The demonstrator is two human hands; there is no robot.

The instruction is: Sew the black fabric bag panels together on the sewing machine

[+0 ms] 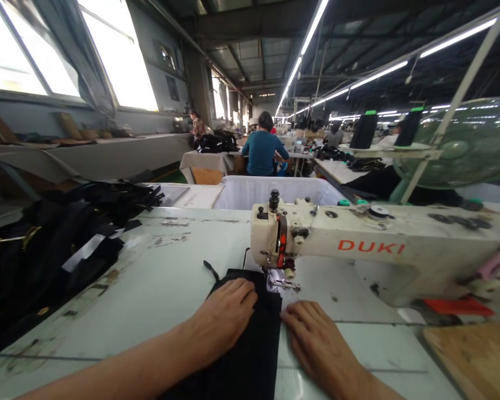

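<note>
A strip of black fabric (250,355) lies on the pale sewing table (158,278), running up under the presser foot (284,283) of a cream DUKI sewing machine (358,247). My left hand (225,316) rests flat on the fabric, fingers stretched toward the needle. To the right, my right hand (316,339) lies flat on the table with its fingertips touching the fabric's right edge, just below the presser foot. Neither hand grips anything.
A heap of black garments with gold trim (45,250) covers the table's left side. Behind the machine stands a white bin (275,191). A green fan (470,144) and thread cones (364,129) stand at right. A person in a teal top (263,147) sits ahead.
</note>
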